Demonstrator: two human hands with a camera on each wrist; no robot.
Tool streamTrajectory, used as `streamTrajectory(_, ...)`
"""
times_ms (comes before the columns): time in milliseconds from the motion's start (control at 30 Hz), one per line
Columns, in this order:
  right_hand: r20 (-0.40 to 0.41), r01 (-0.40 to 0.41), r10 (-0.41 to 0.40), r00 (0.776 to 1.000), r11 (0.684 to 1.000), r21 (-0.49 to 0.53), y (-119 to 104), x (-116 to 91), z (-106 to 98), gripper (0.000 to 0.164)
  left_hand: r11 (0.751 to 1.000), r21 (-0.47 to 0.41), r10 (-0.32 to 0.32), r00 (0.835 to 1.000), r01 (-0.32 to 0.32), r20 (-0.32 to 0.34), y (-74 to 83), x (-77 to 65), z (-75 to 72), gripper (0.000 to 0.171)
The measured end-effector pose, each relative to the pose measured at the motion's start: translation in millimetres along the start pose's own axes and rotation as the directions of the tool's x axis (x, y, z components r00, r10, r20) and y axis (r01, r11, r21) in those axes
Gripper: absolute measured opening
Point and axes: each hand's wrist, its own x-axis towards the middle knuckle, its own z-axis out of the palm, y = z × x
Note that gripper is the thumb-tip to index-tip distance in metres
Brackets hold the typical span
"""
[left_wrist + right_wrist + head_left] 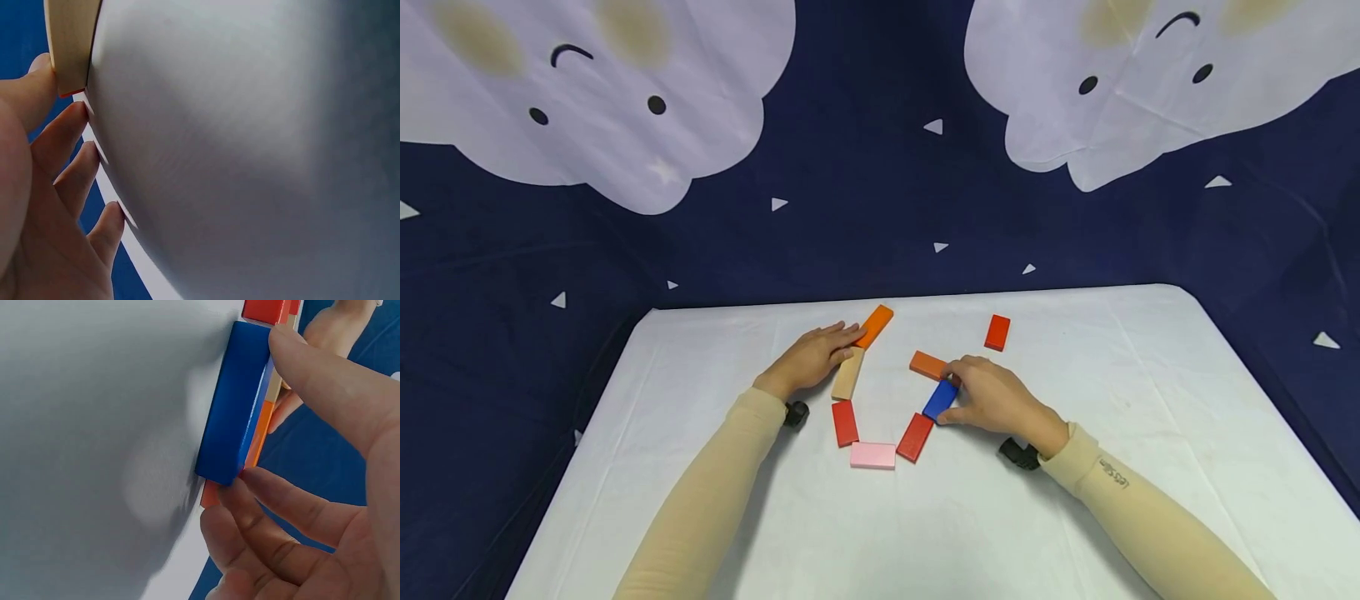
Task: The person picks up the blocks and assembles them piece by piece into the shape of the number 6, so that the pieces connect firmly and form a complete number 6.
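Observation:
My right hand [996,398] pinches a blue block [941,401] by its two ends, thumb at the near end and fingers at the far end. The blue block [234,400] lies flat between a red block [915,437] and an orange-red block [927,365]. My left hand [811,360] lies with fingers extended over the near end of an orange block [877,323]. Its thumb touches a natural wood block [847,374], also seen in the left wrist view beside the thumb [40,87].
A second red block [845,423] and a pink block [872,456] continue the curved row on the white table [970,533]. Apart from it, another red block [997,332] lies at the back right. A dark blue cloth with clouds [865,150] hangs behind.

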Motion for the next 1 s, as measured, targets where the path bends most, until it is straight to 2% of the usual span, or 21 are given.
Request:
streamTrajectory(633, 0.051, 0.042, -0.043, 0.998, 0.999, 0.03, -1.7, -0.3, -4.6, 0.055, 1.0, 0.01, 0.003, 1.0, -0.003, -0.005, -0.7, 1.0, 0.8, 0.049)
streamTrajectory(867, -0.006, 0.036, -0.036, 0.999, 0.997, 0.075, 3.1, 7.2, -10.2, 0.044, 1.0, 0.006, -0.003, 1.0, 0.003, -0.007, -2.2, 1.2, 1.3, 0.05)
streamTrajectory(1000, -0.022, 0.022, -0.021, 1.0, 0.997, 0.078, 6.9, 11.9, -10.7, 0.044, 1.0, 0.003, -0.001, 1.0, 0.001, -0.009, -1.6, 1.5, 1.5, 0.05)
